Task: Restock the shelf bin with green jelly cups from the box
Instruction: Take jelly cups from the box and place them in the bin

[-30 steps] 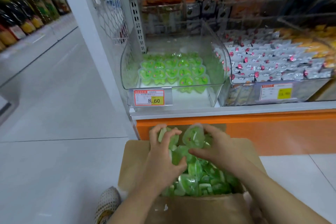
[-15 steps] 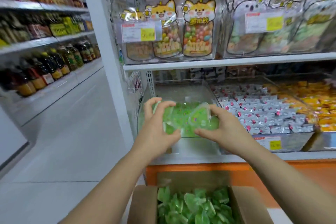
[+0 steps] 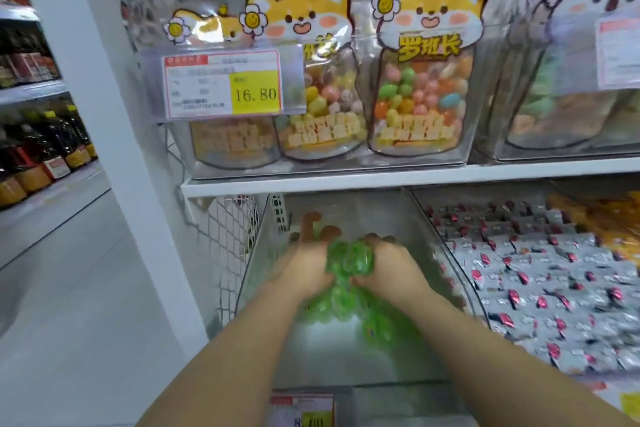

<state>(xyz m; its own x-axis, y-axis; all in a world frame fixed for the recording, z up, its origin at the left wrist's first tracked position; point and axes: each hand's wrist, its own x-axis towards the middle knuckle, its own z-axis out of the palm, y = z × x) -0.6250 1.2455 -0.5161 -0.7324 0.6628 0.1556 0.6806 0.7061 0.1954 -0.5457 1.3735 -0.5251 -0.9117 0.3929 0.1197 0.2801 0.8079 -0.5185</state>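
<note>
Both my hands are inside the clear plastic shelf bin [image 3: 349,360] on the lower shelf. My left hand [image 3: 304,267] and my right hand [image 3: 391,267] clasp a bunch of green jelly cups [image 3: 349,256] between them, fingers curled round it. More green jelly cups [image 3: 332,308] lie on the bin floor just under my hands. The cardboard box is out of view below the frame.
A white shelf board [image 3: 415,177] with bags of coloured candy [image 3: 420,80] hangs close above the bin. A bin of grey-and-red wrapped sweets [image 3: 540,284] sits to the right. A wire mesh side [image 3: 225,246] and white post [image 3: 114,149] stand left, with the aisle floor [image 3: 69,322] beyond.
My hands lifted the bunch of jelly cups out of the box, up past the bin's front wall and forward into the bin. The view tilted upward and the box dropped out of sight.
</note>
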